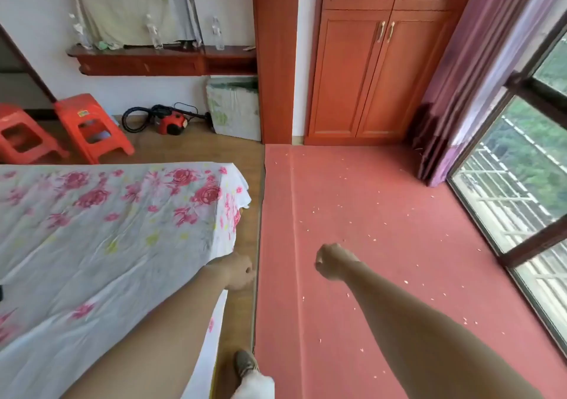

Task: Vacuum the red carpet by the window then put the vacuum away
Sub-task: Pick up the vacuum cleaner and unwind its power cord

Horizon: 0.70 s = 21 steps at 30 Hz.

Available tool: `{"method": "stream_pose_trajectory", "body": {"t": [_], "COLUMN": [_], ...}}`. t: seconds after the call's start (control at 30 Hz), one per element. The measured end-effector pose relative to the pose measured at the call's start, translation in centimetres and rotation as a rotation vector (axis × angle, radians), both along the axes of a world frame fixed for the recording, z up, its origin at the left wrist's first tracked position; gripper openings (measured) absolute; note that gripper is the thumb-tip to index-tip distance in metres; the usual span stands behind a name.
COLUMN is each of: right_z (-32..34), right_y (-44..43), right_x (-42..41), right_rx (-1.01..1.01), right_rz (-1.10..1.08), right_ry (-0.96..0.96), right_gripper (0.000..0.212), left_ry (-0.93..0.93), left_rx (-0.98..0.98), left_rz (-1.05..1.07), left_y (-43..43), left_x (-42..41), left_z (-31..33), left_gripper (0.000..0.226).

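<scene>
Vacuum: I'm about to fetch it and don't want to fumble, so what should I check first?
1. Vacuum located, by the far wall: ok.
2. Left hand and right hand hold nothing: ok.
3. Wood floor past the bed towards it unobstructed: ok.
4. Cord plugged in: cannot tell.
5. Red carpet clean: not ok, pale crumbs lie scattered on it.

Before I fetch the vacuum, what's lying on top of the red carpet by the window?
Small pale crumbs lie scattered over the red carpet, with the curtain at its far corner. The right forearm hides part of the near carpet.
</scene>
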State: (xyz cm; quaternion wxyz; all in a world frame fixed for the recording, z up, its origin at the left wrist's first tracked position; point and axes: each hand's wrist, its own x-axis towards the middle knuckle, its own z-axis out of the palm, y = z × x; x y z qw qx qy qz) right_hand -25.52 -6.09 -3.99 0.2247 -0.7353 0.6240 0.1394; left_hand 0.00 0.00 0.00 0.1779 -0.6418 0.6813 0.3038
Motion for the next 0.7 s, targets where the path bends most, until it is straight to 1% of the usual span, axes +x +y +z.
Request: {"method": "stream_pose_trajectory", "body": {"t": [0.07,0.17,0.3,0.43,0.57,0.7], "right_z": [-0.7,-1.1,-0.2,1.0,1.0,-0.4], "right_y": [-3.1,-8.7,-17.8,-27.0,-34.0,-42.5], "right_x": [1.4,3.2,5.3,7.9,9.7,10.3], "right_rx": [0.017,0.02,0.003,-0.036,-0.009,-0.014], "right_rz": [0.033,0.065,0.013,-0.069,-0.064,-0.049], "right_ry": [0.013,0.081,0.108,0.038,0.02,0.022], "right_gripper": [0.035,0.036,0.036,0.038,0.033,0.035], "left_ry": [-0.026,-0.005,0.034,0.069,0.059,0.052], "left_rx": [0.0,0.0,0.021,-0.032,-0.026,-0.035], "left_rz": [0.03,0.065,0.093,0.1,0.093,0.092], "left_y": [-3.5,-9.8,-18.8,-28.5,-36.2,-44.7], "left_x": [1.4,3.8,7.2,10.7,12.8,13.4], "left_z": [-1.3,-2.8,-3.5,-2.6,-2.2,-3.1], "left_gripper": [0.041,0.041,0.041,0.038,0.037,0.039]}}
